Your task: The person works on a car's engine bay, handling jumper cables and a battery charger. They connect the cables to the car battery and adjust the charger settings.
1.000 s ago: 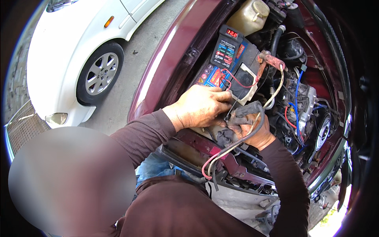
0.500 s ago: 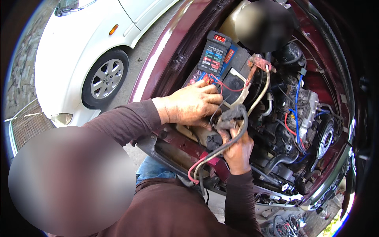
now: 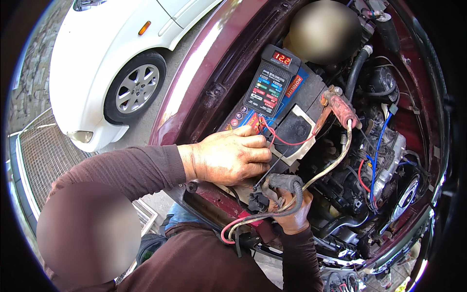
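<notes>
A car battery (image 3: 311, 83) sits in the open engine bay, with a black battery tester (image 3: 270, 86) with a lit red display lying on top. Across the battery's near-left edge rests my left hand (image 3: 233, 155), fingers bent and closed; their tips are hidden. My right hand (image 3: 296, 216) is closed around a worn grey-black battery cable clamp (image 3: 286, 182) at the battery's near end, partly behind its cables. A thin black lead (image 3: 269, 171) runs down beside the clamp. The tester's red lead (image 3: 292, 143) reaches toward a red-covered terminal clamp (image 3: 342, 109) on the battery's far right.
The engine (image 3: 386, 151) with blue and red wires lies right of the battery. A maroon fender edge (image 3: 187, 73) borders the bay on the left. Beyond it stands a white car (image 3: 104, 44), with a wire mesh panel (image 3: 48, 151) near its front. A blurred patch covers the lower left.
The view has shifted closer, and the tester looks larger. My right hand and the cable clamp sit lower in the picture, with more of the fingers behind the cables. My left hand keeps its place.
</notes>
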The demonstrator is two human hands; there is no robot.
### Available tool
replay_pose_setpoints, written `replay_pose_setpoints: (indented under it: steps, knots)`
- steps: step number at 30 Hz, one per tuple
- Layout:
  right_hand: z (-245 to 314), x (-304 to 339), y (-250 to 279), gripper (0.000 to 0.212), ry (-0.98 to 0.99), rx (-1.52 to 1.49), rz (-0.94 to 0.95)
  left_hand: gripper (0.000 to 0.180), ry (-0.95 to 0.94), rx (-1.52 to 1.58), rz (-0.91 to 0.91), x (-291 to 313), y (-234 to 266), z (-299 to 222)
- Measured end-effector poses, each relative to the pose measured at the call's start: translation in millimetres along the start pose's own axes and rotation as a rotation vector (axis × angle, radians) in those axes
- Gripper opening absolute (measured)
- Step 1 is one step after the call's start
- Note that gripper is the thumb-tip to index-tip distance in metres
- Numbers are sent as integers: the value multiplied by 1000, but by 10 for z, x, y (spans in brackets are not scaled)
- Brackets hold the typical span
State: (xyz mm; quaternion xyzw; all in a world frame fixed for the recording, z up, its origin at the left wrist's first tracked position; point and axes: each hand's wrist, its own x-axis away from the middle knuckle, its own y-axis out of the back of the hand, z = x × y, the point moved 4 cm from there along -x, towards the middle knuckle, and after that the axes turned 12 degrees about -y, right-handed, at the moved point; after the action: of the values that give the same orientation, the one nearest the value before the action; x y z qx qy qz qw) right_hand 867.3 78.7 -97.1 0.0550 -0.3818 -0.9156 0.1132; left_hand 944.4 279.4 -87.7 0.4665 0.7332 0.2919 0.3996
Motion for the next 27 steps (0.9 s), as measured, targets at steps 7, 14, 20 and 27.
replay_pose_setpoints:
  steps: [7, 14, 20, 27]
  knots:
    - [119, 192, 106, 49, -320, 146, -174, 40, -6, -24, 61, -31, 17, 46]
    - [211, 326, -25, 47, -388, 72, -355, 56, 21, -27, 75, -21, 9, 3]
    - [380, 466, -166, 32, -424, 109, -491, 55, 28, -30, 75, -19, 10, 13]
    - [522, 392, -211, 30, -627, 199, -416, 59, -6, -23, 94, -67, 8, 49]
